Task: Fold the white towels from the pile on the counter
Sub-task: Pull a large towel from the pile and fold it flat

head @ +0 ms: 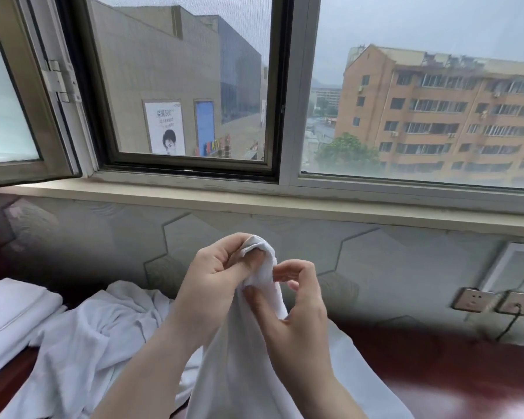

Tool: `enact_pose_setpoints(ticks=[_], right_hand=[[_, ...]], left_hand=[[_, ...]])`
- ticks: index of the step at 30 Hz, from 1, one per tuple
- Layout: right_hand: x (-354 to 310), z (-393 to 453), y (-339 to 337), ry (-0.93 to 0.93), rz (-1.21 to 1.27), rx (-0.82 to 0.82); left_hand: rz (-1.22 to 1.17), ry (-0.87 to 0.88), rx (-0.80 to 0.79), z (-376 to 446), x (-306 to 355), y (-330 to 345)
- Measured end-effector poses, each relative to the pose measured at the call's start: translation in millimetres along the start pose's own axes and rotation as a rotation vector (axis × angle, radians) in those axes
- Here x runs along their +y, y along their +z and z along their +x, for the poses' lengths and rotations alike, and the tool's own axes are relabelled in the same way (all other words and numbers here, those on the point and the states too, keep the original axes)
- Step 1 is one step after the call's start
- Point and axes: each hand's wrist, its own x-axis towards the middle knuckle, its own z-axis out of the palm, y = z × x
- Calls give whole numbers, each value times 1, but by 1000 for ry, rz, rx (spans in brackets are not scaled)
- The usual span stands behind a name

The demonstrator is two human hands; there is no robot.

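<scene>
Pinching one soft white towel point(239, 352) corner, left hand point(215, 276) and right hand point(297, 300) keep a narrow grip.

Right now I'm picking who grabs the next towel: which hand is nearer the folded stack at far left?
Left. The left hand holds the lifted towel on the folded stack's side; the right hand pinches it farther right.

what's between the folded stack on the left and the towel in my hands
In the head view, the rumpled pile of white towels lies between the folded stack and the held towel.
</scene>
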Motion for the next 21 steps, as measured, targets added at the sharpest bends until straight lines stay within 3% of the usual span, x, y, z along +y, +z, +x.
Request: enact_pose_setpoints(ticks=[3, 6, 9, 12, 16, 19, 21], right_hand=[[3, 3, -7, 53, -12, -183], [18, 8, -16, 88, -77, -438], [40, 0, -14, 298, -193, -721], [64, -10, -9, 274, -580, -860], [101, -19, -20, 327, -831, -941], [128, -36, -31, 474, -1044, -1197], [140, -45, -40, 651, -1004, -1306]], left_hand=[[-11, -4, -8, 6, 1, -8], [-173, 13, 195, 13, 1, -14], [-239, 59, 274, 19, 2, -18], [-29, 104, 242, 20, -9, -14], [267, 53, 428, 7, -47, -22], [332, -92, 607, -10, -80, -36], [398, -213, 637, -25, -101, -41]])
